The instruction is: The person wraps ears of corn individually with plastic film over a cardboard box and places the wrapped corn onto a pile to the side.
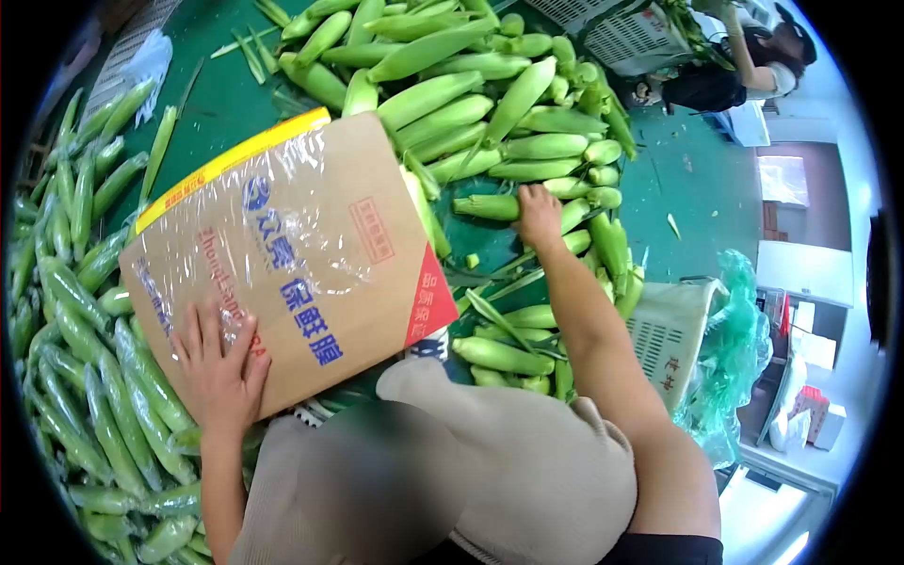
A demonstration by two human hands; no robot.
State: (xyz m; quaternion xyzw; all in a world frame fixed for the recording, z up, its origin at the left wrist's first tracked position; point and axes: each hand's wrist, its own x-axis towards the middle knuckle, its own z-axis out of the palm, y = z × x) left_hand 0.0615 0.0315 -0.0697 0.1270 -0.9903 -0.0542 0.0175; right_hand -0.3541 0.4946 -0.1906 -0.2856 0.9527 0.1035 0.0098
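A cardboard cling film box (320, 217) with blue and red print lies tilted in front of me, clear film stretched over its face. My left hand (221, 363) rests flat on its lower left part, fingers spread. Reaching forward, my right hand (539, 217) has its fingers closed around one end of an ear of corn (485, 206) in green husk. That ear lies at the edge of a large heap of husked-green corn (452, 122). To the left is a pile of film-wrapped corn (104, 377).
A pale plastic crate (664, 334) with green plastic bags (739, 348) stands to the right. Another crate (626, 38) is at the top, near a person in dark clothing (744, 71). Loose leaves and husks lie on the green surface (673, 179).
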